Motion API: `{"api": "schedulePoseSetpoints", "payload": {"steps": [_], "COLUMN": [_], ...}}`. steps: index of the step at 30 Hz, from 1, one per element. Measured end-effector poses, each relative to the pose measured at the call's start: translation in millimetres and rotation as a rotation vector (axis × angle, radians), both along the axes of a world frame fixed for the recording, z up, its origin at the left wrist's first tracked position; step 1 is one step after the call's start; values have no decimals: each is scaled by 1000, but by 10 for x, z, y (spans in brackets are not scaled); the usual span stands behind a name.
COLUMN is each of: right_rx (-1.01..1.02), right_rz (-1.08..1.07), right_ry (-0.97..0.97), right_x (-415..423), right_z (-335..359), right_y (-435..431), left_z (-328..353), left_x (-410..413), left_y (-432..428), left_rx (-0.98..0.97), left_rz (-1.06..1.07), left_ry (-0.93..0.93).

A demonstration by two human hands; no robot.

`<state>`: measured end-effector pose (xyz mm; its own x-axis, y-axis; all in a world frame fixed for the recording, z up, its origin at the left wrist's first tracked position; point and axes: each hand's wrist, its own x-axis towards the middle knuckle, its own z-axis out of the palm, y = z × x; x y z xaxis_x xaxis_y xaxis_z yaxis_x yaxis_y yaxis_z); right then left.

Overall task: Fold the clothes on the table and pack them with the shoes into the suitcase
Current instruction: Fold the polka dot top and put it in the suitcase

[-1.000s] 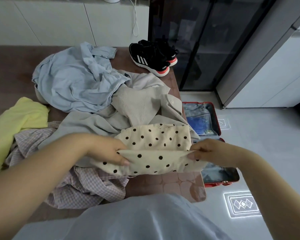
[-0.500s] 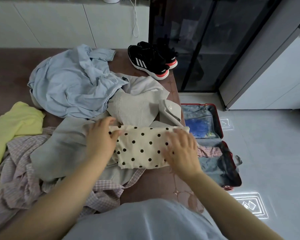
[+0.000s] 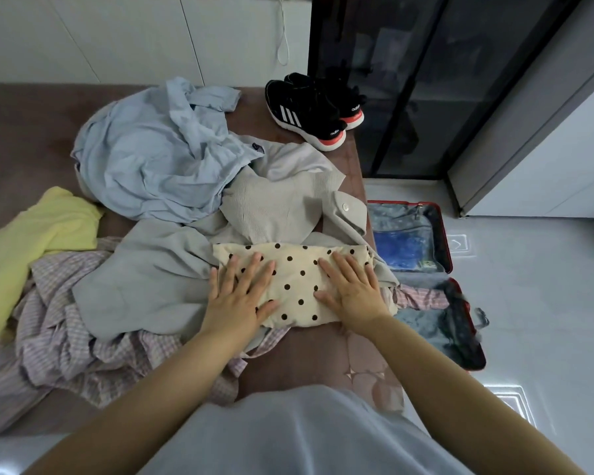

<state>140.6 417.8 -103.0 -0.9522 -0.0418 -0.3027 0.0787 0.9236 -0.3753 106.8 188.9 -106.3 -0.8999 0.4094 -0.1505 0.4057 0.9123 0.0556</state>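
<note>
left hand [image 3: 239,296] flat, right hand [image 3: 352,290] flat

white cabinets [image 3: 134,36] stand beside dark glass doors [image 3: 408,80].

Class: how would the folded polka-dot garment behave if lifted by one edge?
Probably floppy: the polka-dot garment is thin and creases under the left hand and right hand. Lifted by one edge, its fold would likely fall open. It looks light, and may slide on the grey garment beneath.
</note>
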Motion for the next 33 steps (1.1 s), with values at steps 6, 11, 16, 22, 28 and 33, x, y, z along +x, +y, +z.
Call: {"api": "schedulePoseSetpoints", "payload": {"steps": [6, 11, 16, 22, 28, 33], "right_rx": [-353, -766, -916, -1079, -1417, -1467], "right_rz": [-592, -950, -933, -1096, -1235, -1256], "right_ry": [280, -140, -214, -279, -299, -225], "right_x": [385, 374, 306, 536, 975, 1272], "right_z": [258, 211, 254, 263, 240, 194], "right_y": [43, 79, 130, 150, 348, 844], "left_z": [418, 408, 356, 274, 221, 255], "left_x": [218, 248, 301, 496, 665, 897], "left_y": [44, 218, 311, 302, 540, 1012], "left_rx": [659, 700, 707, 833, 904, 941], "left_rz": [366, 593, 633, 609, 618, 615], "left_ry": [29, -152, -228, -307, -400, -541]}}
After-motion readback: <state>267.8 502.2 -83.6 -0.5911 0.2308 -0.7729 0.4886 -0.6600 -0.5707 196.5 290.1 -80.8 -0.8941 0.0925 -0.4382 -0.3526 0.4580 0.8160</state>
